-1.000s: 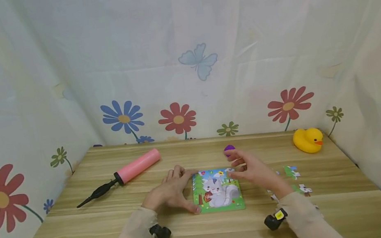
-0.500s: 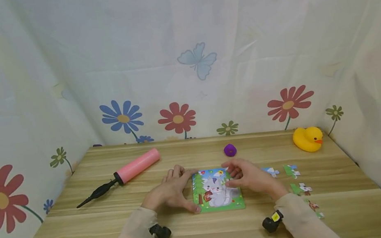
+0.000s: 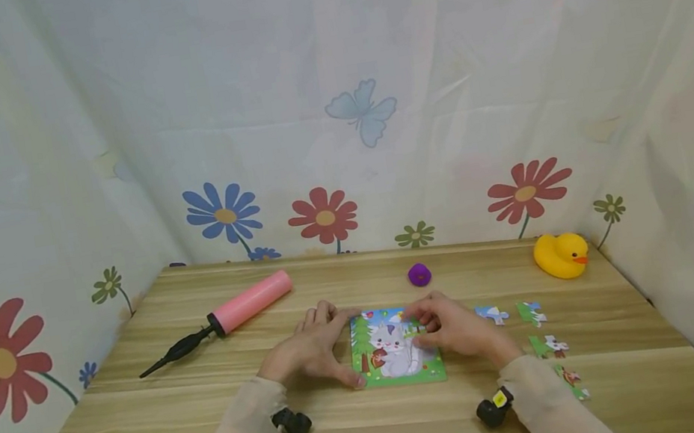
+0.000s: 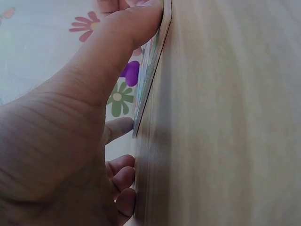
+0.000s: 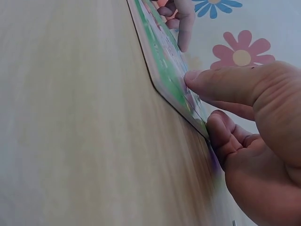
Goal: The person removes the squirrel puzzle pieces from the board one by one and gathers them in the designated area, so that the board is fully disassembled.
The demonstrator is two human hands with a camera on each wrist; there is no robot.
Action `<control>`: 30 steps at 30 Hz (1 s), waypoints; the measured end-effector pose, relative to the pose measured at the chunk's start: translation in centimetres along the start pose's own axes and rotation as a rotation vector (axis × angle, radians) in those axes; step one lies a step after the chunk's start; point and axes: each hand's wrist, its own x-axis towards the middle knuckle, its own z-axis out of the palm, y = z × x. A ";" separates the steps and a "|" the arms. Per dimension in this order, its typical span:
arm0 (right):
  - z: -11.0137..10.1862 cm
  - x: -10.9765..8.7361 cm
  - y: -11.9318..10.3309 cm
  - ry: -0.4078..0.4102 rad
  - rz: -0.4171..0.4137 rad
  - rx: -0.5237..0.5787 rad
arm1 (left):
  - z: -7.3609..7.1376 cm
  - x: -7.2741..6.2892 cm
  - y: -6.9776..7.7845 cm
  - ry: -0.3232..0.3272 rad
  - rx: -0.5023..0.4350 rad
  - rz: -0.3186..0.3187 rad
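Observation:
A square jigsaw board [image 3: 382, 374] with a squirrel picture lies flat on the table. My left hand [image 3: 309, 347] holds its left side, thumb at the near corner and index finger at the far one. Over the board's upper right part, my right hand [image 3: 456, 324] holds what looks like a flat puzzle piece [image 3: 413, 328] between thumb and fingers, mostly hidden by them. In the right wrist view the thumb [image 5: 200, 82] meets the picture surface, while other fingers curl beside the board's edge. The left wrist view has the left thumb [image 4: 136, 23] against the board's edge.
Several loose puzzle pieces [image 3: 548, 345] lie right of the board. Behind it sits a small purple object [image 3: 420, 274]. A yellow rubber duck [image 3: 561, 256] stands at the far right, and a pink hand pump [image 3: 251, 301] with a black nozzle lies at the left.
My right hand has come down and slightly toward me on the board's right part, uncovering the purple object and some loose pieces. The left hand has kept its place.

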 end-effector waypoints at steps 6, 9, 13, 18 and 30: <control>0.0 -0.2 -0.1 0.002 0.019 -0.017 | 0.1 0.0 0.0 0.000 0.003 -0.001; 0.1 -0.2 -0.1 0.001 0.019 -0.014 | 0.0 0.0 0.0 0.002 0.004 0.002; 0.1 -0.1 0.0 -0.002 0.005 -0.007 | -0.1 0.0 0.0 0.000 0.004 0.007; 0.2 -0.1 -0.1 -0.005 0.022 -0.018 | -0.1 0.0 0.1 -0.002 0.002 0.012; 0.0 -0.1 -0.1 -0.009 0.027 -0.026 | -0.2 -0.1 0.1 -0.010 -0.008 0.005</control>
